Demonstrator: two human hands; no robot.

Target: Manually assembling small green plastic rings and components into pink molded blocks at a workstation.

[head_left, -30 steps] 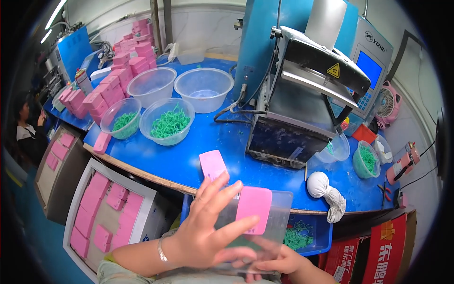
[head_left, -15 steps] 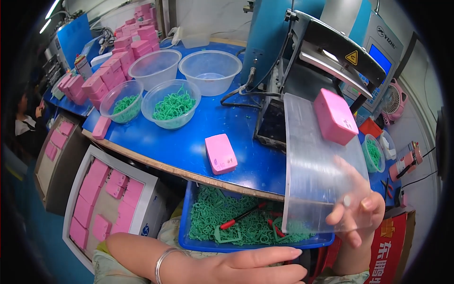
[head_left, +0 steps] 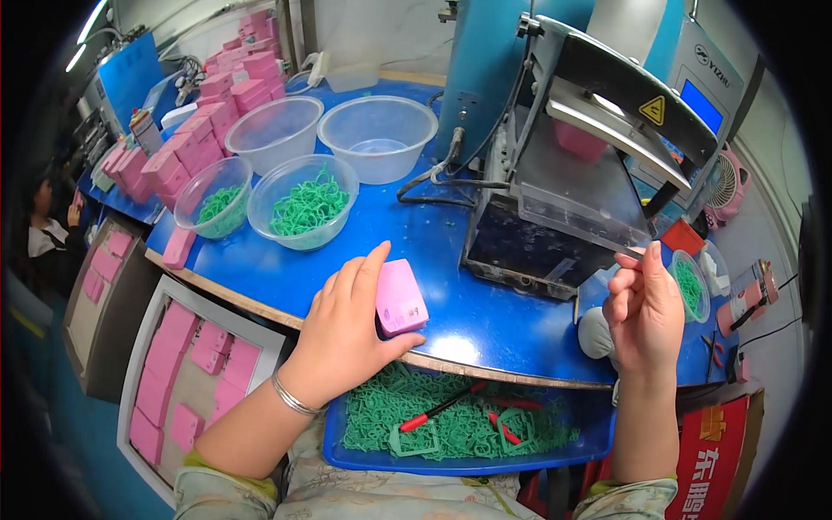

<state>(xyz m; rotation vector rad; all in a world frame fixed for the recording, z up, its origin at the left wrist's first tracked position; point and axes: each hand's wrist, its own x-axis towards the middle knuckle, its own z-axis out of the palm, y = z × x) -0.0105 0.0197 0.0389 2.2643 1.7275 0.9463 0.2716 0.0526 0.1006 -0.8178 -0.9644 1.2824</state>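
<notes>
My left hand (head_left: 347, 334) grips a small pink box (head_left: 399, 296) that stands on the blue table (head_left: 433, 251) near its front edge. My right hand (head_left: 646, 312) is raised at the machine's front right, its fingertips pinched on the near corner of a clear plastic tray (head_left: 589, 208). That tray lies inside the opening of the grey and blue machine (head_left: 598, 113). A second pink box (head_left: 579, 139) sits deep in the opening, under the slanted hood.
Two clear bowls of green plastic parts (head_left: 308, 204) and two empty clear bowls (head_left: 377, 134) stand at the left. Behind them are stacks of pink boxes (head_left: 217, 113). A blue bin (head_left: 451, 425) below the table edge holds green pieces and red-handled cutters. A person sits far left.
My right hand carried the clear tray with its pink box up into the machine. My left hand rose from below and closed on the pink box on the table.
</notes>
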